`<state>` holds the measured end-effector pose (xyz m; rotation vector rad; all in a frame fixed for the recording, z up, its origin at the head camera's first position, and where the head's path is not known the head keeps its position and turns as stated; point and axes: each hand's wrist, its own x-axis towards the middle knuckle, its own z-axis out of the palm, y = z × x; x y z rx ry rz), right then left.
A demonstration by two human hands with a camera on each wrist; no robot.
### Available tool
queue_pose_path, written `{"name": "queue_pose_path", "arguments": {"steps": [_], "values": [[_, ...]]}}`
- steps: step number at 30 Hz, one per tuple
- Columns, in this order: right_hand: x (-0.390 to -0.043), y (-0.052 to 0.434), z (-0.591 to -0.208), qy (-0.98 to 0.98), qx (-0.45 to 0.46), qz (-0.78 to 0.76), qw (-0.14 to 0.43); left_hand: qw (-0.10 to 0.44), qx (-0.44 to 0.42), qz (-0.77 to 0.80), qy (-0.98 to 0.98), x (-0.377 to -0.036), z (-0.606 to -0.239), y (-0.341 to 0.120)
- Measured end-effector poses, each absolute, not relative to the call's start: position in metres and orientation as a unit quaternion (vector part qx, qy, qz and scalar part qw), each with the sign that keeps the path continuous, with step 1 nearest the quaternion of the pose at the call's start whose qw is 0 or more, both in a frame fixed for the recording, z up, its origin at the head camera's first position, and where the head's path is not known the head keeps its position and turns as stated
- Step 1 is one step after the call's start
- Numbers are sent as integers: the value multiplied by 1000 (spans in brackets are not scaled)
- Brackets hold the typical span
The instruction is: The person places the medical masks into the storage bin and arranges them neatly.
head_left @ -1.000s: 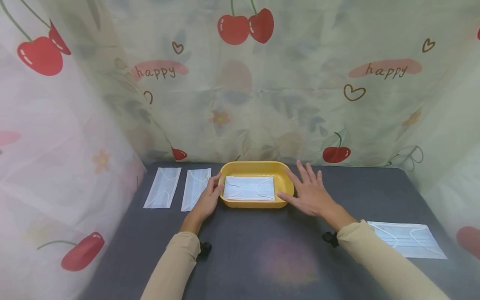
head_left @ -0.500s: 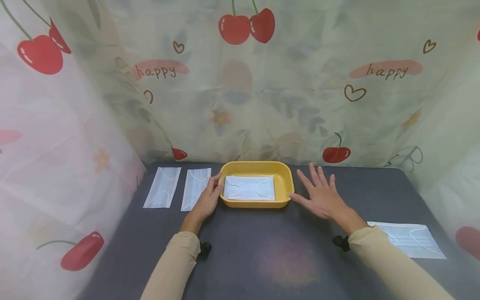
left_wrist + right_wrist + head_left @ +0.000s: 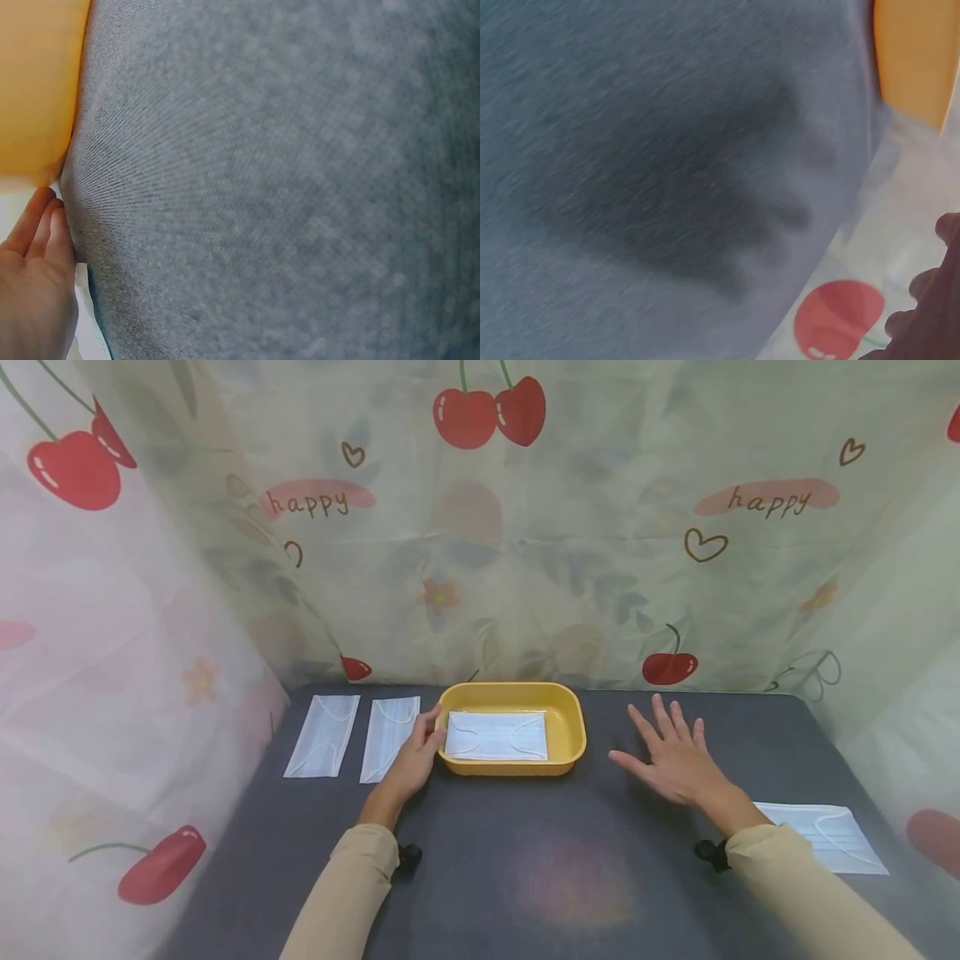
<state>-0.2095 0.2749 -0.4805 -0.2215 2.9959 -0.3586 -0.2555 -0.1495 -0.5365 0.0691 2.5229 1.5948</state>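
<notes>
- One white pleated disposable face mask (image 3: 497, 736) lies flat inside the shallow yellow oval plastic tray (image 3: 570, 718) at the middle of the head view; judging from that, one mask of four is already in the tray.
- Three masks lie outside it on the dark grey cloth-covered table (image 3: 525, 860): two white pleated masks side by side at centre left, the outer one (image 3: 323, 735) and the inner one (image 3: 390, 737) just beside the tray; a fourth white mask (image 3: 832, 835) at lower right, partly hidden behind the beige sleeve (image 3: 810, 902); so most of the work looks undone.
- The left hand (image 3: 411, 760) rests against the tray's left end, thumb and fingers loosely curved on the rim, lying partly over the inner mask; in the left wrist view the fingertips (image 3: 41, 225) sit just below the tray's orange-yellow wall (image 3: 37, 90); whether it truly grips the rim I cannot tell.
- The right hand (image 3: 678, 760) is spread flat with fingers straight and apart, holding nothing, right of the tray and apart from it, low over the table; touching or hovering is unclear.
- Writing: the word "happy" in brown script on a pink patch of the cherry-printed curtain (image 3: 480, 568), at upper left (image 3: 311, 503) and at upper right (image 3: 772, 500); no brand or label shows on masks or tray.
</notes>
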Motion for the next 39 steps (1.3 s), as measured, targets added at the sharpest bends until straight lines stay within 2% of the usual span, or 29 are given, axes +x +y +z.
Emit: {"name": "queue_pose_path", "arguments": {"steps": [16,25,39], "values": [[-189,325,-494,988,-54,-141,36,74,26,531,844,-254,-538,-150],[-181,358,-497,985,-34,-164,40,86,15,528,845,-255,-536,-151],[-166,401,-503,983,-16,-174,52,74,29,532,843,-256,-537,-149]]}}
